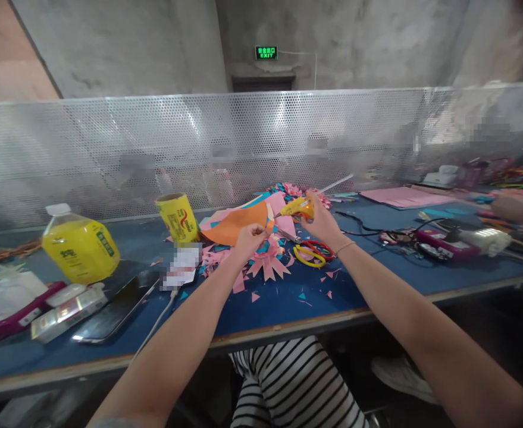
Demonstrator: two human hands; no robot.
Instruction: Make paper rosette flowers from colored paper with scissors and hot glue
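My left hand pinches the edge of an orange paper piece that looks curved, with a pale strip at its right end. Wrapped round a yellow hot glue gun is my right hand; a whitish glue stick juts from the back of the gun. The gun's nozzle points left, close to the pale strip; I cannot tell whether it touches. Below the hands lie a pink paper flower and scissors with red and yellow handles.
At left stand a yellow tube and a plastic jug, with a phone nearer. Pink sheets, black cords and a purple box lie right. A perforated metal screen runs behind; another person's hand is far right.
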